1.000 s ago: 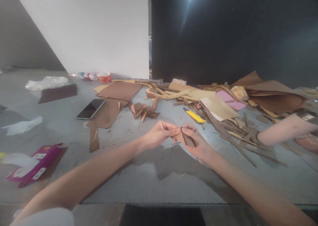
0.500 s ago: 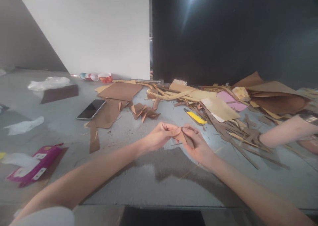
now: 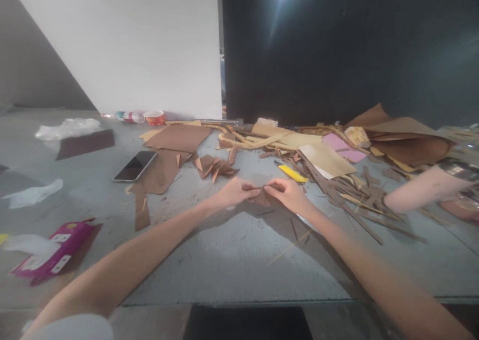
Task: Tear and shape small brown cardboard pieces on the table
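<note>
Between my two hands is a small piece of brown paper [image 3: 262, 198], seen partly edge-on with a flap hanging below. My left hand [image 3: 235, 191] pinches its left end between thumb and fingers. The right end is pinched the same way by my right hand [image 3: 291, 194]. Just beyond my left hand lies a cluster of folded brown paper pieces [image 3: 214, 166], with pointed corners sticking up. A yellow utility knife [image 3: 292, 173] rests on the table beyond my right hand. Much of the held paper is hidden by my fingers.
A phone [image 3: 134, 166] lies on brown sheets [image 3: 164, 168] at left. Brown strips [image 3: 348, 200] cover the right, where another person's forearm [image 3: 411, 188] reaches in. A purple tissue pack [image 3: 62, 250] sits front left. A red cup [image 3: 154, 118] stands behind.
Both hands have turned the brown paper so its edge faces me and moved slightly away. The right hand has rotated from fingers upward to a flatter pinch. The view has shifted slightly.
</note>
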The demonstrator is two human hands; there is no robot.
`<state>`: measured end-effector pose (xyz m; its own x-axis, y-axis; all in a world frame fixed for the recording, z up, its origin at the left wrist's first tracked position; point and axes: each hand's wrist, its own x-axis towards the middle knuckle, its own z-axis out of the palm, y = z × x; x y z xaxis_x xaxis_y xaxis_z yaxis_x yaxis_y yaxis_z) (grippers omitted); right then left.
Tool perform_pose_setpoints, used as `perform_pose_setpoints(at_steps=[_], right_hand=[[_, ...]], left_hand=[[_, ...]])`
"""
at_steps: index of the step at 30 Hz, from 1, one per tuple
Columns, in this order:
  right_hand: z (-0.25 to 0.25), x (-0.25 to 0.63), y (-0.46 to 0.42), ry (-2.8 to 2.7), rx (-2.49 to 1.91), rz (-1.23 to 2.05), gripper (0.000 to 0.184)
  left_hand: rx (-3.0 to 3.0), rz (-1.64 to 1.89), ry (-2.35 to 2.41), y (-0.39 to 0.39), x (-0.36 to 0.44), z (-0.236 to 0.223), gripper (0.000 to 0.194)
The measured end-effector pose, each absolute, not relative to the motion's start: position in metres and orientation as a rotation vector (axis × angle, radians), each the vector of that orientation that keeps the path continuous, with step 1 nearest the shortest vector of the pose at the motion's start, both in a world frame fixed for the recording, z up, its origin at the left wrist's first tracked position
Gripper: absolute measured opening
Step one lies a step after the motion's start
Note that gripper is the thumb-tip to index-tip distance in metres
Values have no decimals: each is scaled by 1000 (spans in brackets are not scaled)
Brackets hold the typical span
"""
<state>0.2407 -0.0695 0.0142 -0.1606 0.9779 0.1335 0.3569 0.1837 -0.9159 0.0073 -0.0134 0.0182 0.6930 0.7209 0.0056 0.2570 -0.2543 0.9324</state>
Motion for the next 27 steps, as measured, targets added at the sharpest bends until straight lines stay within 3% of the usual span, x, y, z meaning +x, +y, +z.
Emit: perform_pose_setpoints(at_steps=[12, 20, 27], right_hand=[[3, 276, -46, -1730, -1394, 657, 29], [-3, 274, -40, -1732, -1330, 693, 27], [-6, 272, -42, -1710, -1290, 899, 53]], left_hand=[[1836, 735, 871, 4, -1, 1, 39], [1750, 861, 942, 11, -5, -4, 44], [1602, 976, 947, 13, -6, -5, 43]])
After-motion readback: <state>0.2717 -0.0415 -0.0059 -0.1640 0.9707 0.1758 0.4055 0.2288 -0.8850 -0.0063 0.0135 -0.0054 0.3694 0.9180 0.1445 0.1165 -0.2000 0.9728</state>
